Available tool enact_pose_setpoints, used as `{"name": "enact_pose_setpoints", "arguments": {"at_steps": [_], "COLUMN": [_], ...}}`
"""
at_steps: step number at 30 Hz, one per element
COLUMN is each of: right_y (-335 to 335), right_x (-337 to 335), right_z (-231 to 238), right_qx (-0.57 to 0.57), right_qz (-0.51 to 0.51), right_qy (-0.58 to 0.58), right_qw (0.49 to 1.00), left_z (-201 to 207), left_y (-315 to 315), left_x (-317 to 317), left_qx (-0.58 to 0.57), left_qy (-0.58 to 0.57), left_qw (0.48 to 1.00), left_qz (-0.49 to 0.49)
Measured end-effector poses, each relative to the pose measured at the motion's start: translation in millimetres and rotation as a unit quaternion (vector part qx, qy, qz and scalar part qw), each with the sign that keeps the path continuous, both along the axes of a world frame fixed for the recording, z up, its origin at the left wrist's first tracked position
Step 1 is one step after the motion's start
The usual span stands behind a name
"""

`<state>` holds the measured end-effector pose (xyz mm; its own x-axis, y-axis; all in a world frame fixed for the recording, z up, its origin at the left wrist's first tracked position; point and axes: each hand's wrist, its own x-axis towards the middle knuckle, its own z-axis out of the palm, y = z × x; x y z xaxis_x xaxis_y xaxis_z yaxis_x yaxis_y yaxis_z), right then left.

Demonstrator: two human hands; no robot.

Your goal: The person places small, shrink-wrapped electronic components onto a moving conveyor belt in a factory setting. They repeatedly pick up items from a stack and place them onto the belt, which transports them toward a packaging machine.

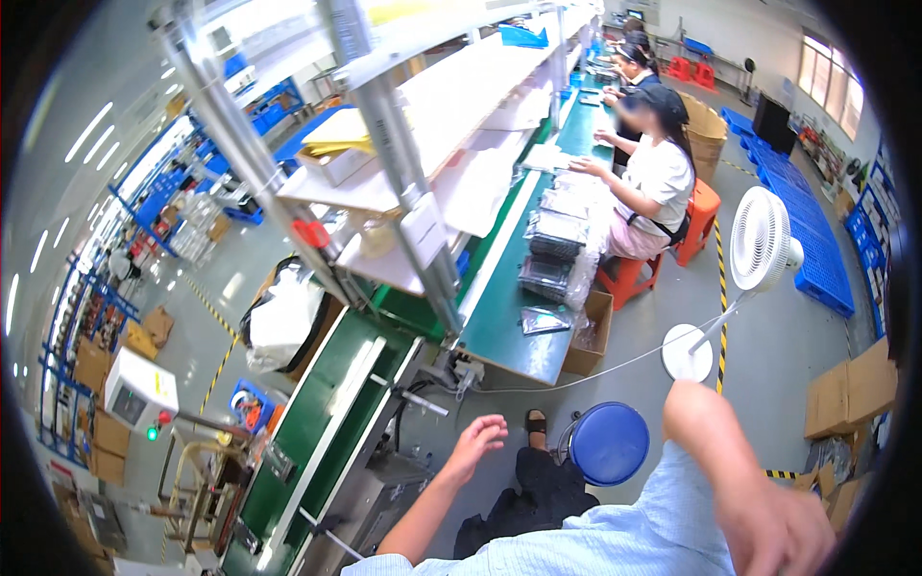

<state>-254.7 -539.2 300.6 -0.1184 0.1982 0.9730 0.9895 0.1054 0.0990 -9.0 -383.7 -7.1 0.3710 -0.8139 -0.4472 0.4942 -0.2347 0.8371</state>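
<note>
My left hand [476, 447] is raised over the floor beside the green conveyor [325, 403]. Its fingers are loosely bent and apart, with nothing in them. My right arm is bent out to the side, and my right hand [776, 530] hangs at the lower right edge of the picture. Its fingers point down, loosely apart, and no object shows in them; the fingertips run into the dark rim. Nearest to my left hand stands a round blue stool [609, 444]. Neither hand touches a thing that I can see.
Ahead is a green workbench [499, 341] with stacks of bagged dark items [549, 274]. A person [653, 173] sits there on an orange stool [634, 280], others beyond. A white fan [759, 240] stands right, its cable across the floor. Cardboard boxes [850, 394] lie far right.
</note>
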Motion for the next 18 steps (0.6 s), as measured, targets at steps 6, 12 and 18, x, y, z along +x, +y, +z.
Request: {"name": "enact_pose_setpoints", "arguments": {"at_steps": [6, 12, 18], "right_y": [-187.4, -231.3, -228.7], "right_x": [155.6, 202.3, 195.2], "right_z": [-204.6, -519.9, -566.8], "right_qx": [0.44, 0.309, 0.469], "right_qz": [-0.336, -0.748, -0.507], "right_qy": [0.563, 0.535, 0.693], "right_qw": [0.614, 0.244, 0.208], "left_z": [-52.6, -127.0, -192.7], "left_y": [-169.1, -312.5, -303.9], "left_x": [117.0, 169.3, 132.4], "left_qx": [0.072, 0.285, 0.313], "left_qy": [-0.058, -0.261, -0.314], "left_qw": [0.993, 0.922, 0.895], "left_qz": [0.069, 0.01, -0.047]}}
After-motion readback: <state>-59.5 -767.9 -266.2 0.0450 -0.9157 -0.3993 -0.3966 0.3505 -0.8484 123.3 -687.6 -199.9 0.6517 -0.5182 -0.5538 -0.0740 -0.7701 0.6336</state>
